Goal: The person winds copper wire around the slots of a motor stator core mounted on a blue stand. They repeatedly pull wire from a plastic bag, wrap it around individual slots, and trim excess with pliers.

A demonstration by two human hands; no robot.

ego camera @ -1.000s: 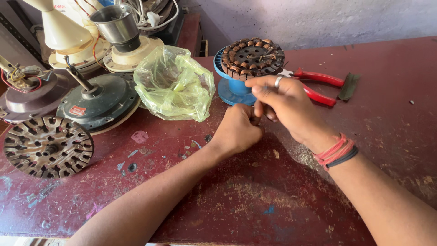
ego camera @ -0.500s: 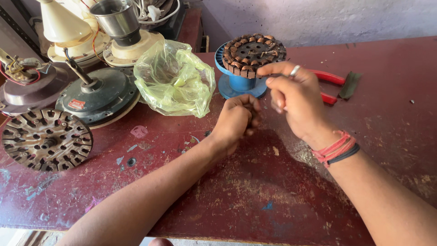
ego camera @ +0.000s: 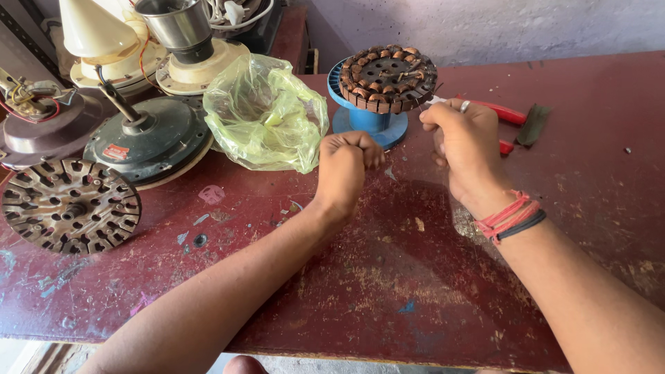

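Observation:
A fan stator [ego camera: 388, 73] with copper windings sits on a blue plastic spool [ego camera: 364, 121] at the back of the dark red table [ego camera: 388, 277]. My right hand [ego camera: 464, 149], with a ring and red and black wrist bands, is raised just right of the spool. Its fingertips pinch a thin pale wire end [ego camera: 436, 100] close to the stator. My left hand [ego camera: 346, 163] is a closed fist in front of the spool, knuckles up. Anything inside the fist is hidden.
A crumpled yellow-green plastic bag [ego camera: 267, 114] lies left of the spool. Red-handled pliers [ego camera: 506, 114] lie behind my right hand. At the left stand fan motor housings [ego camera: 149, 138], a slotted rotor disc [ego camera: 69, 204], cream bases and a steel jar [ego camera: 176, 28].
My hands were together in front of the spool and have drawn apart. The right hand rose toward the stator, while the left fist stayed in place.

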